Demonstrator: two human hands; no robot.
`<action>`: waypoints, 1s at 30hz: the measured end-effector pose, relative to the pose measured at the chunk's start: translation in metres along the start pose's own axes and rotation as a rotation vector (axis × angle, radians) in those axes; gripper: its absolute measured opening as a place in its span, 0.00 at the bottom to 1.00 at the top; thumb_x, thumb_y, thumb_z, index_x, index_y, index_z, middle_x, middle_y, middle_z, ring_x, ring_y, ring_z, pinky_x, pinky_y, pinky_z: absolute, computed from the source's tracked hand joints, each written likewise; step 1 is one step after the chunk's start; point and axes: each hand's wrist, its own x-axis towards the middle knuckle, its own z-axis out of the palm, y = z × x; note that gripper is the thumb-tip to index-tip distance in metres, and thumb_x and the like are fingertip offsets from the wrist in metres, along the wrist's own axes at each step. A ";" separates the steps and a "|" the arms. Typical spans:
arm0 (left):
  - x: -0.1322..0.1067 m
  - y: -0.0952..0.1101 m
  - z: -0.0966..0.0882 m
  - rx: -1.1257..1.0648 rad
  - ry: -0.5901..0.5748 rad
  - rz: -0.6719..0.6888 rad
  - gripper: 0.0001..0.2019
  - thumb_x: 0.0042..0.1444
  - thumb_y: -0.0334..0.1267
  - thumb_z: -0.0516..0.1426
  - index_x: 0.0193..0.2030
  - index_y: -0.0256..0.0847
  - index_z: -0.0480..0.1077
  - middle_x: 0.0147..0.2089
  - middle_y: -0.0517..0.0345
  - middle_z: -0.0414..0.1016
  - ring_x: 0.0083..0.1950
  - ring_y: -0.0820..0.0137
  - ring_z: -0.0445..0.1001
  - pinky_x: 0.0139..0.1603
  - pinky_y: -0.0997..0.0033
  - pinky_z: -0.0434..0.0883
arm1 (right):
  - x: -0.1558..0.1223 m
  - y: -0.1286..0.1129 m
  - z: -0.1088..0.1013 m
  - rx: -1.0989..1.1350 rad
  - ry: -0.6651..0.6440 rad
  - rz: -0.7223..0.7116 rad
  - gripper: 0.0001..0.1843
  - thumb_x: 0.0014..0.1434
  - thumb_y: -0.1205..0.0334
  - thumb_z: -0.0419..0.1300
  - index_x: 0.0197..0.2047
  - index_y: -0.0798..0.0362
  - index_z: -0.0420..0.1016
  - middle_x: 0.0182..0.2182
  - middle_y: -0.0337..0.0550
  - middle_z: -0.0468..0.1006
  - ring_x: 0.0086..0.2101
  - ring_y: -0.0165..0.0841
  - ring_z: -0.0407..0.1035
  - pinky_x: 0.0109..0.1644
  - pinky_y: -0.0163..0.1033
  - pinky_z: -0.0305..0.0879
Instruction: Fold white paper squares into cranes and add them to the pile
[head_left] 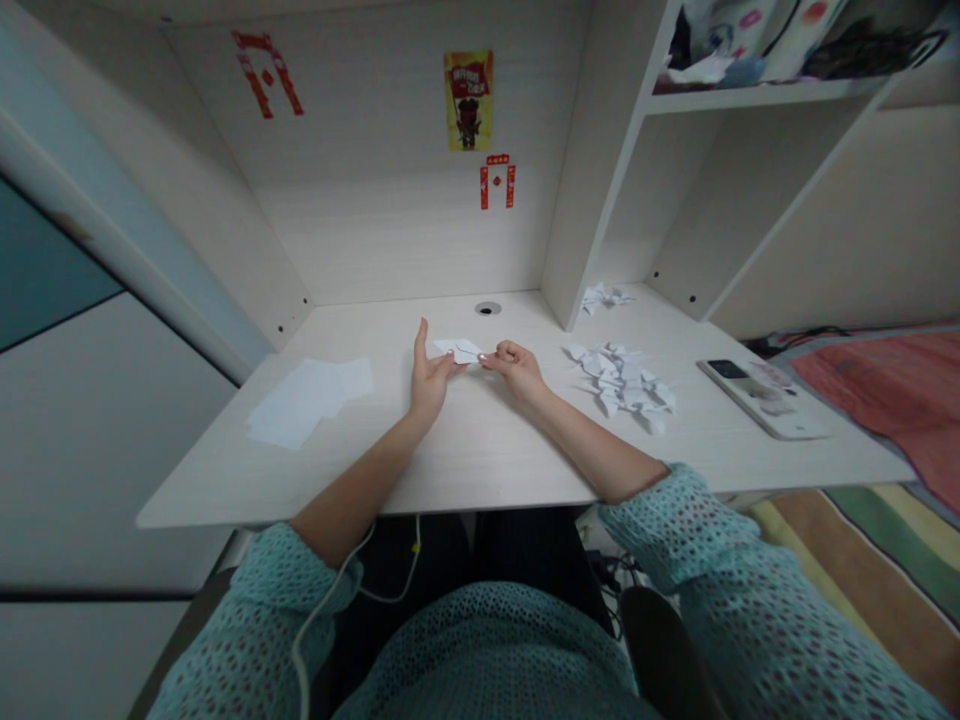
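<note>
A small folded piece of white paper (459, 348) is held between both hands above the middle of the desk. My left hand (430, 380) pinches its left and near side, thumb on top and the index finger raised. At the paper's right end, my right hand (517, 368) grips it with thumb and fingertips, the other fingers curled. Flat white sheets (300, 398) lie in a loose stack left of my hands. To the right is a pile of small folded white paper pieces (626, 382).
More folded papers (606, 297) lie under the shelf by the divider (581, 220). A white phone (761, 398) rests at the desk's right. Behind the hands is a round cable hole (488, 309). A white cable (307, 625) hangs past my left sleeve.
</note>
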 end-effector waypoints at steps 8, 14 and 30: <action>0.000 -0.003 0.002 0.083 0.137 -0.027 0.40 0.45 0.45 0.64 0.63 0.41 0.52 0.24 0.64 0.72 0.27 0.72 0.74 0.40 0.64 0.75 | -0.002 -0.003 0.001 -0.045 -0.062 -0.021 0.21 0.34 0.56 0.72 0.24 0.51 0.63 0.24 0.35 0.77 0.27 0.30 0.71 0.37 0.36 0.65; 0.002 -0.003 0.000 0.099 0.170 0.007 0.37 0.45 0.45 0.64 0.61 0.42 0.56 0.22 0.64 0.71 0.27 0.70 0.74 0.40 0.62 0.75 | -0.003 -0.005 0.001 -0.119 -0.073 -0.021 0.18 0.37 0.53 0.70 0.29 0.51 0.70 0.22 0.35 0.76 0.28 0.30 0.71 0.39 0.37 0.65; -0.007 0.002 0.003 0.203 0.147 0.049 0.32 0.49 0.42 0.62 0.60 0.42 0.57 0.28 0.59 0.76 0.26 0.71 0.74 0.29 0.72 0.71 | -0.006 -0.006 0.004 -0.266 -0.129 0.058 0.19 0.42 0.48 0.67 0.33 0.53 0.78 0.27 0.41 0.79 0.26 0.28 0.68 0.30 0.33 0.61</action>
